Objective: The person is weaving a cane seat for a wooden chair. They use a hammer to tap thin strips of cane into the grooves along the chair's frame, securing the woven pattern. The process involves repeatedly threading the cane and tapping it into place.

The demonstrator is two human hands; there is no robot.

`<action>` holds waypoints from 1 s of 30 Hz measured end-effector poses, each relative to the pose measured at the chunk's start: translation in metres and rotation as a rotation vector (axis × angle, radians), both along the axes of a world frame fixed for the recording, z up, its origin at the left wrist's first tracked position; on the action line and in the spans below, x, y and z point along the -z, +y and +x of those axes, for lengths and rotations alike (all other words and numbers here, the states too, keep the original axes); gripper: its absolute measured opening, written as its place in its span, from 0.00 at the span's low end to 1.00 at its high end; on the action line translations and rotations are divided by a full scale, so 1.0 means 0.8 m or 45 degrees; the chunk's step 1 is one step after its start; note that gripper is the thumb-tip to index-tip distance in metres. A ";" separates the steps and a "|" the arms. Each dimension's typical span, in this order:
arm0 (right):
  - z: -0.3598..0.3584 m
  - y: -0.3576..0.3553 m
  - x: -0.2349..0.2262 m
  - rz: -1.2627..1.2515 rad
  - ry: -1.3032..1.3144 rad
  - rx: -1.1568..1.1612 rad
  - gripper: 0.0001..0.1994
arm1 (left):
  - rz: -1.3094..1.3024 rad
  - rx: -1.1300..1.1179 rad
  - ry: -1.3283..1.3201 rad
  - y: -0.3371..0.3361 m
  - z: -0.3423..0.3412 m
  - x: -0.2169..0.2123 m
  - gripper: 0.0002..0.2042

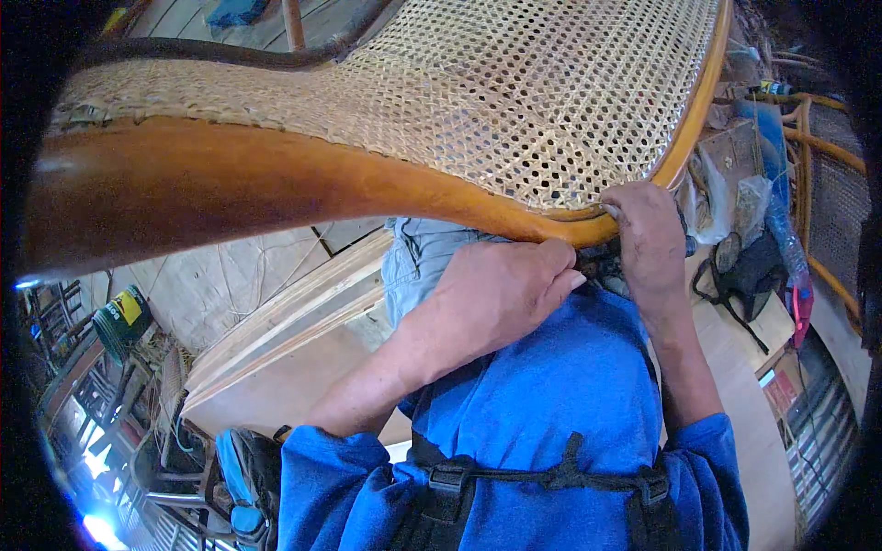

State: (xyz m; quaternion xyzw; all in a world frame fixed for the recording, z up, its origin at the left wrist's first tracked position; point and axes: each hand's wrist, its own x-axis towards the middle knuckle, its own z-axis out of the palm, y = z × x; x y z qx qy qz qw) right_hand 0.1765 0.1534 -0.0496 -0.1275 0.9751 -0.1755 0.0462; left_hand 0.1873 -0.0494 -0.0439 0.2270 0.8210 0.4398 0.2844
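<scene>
1. Pale boards (285, 335), lower left.
2. Cane panel (487, 92), upper centre.
3. Right hand (650, 234) arches over its wooden rim (395, 184), fingers bent.
4. Left hand (505, 285) angles beneath, fingers bunched; whether either clamps anything, I cannot tell.

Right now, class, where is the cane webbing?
In the head view, the cane webbing spreads across the top, bordered along its near and right edges by the curved orange-brown frame, just beyond the person's left hand and right hand.
</scene>
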 end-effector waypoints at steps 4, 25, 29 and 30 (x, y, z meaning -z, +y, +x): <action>-0.003 0.002 -0.002 0.015 -0.044 -0.017 0.08 | 0.028 -0.010 -0.003 -0.001 0.000 0.000 0.10; -0.028 0.027 0.007 -0.262 -0.200 -0.214 0.05 | -0.044 -0.071 -0.124 0.008 -0.009 -0.014 0.09; -0.032 0.027 0.001 -0.230 -0.184 -0.278 0.07 | -0.045 -0.076 -0.190 0.009 -0.011 -0.017 0.09; -0.031 0.027 -0.001 -0.221 -0.162 -0.293 0.07 | -0.031 -0.069 -0.177 0.008 -0.012 -0.016 0.09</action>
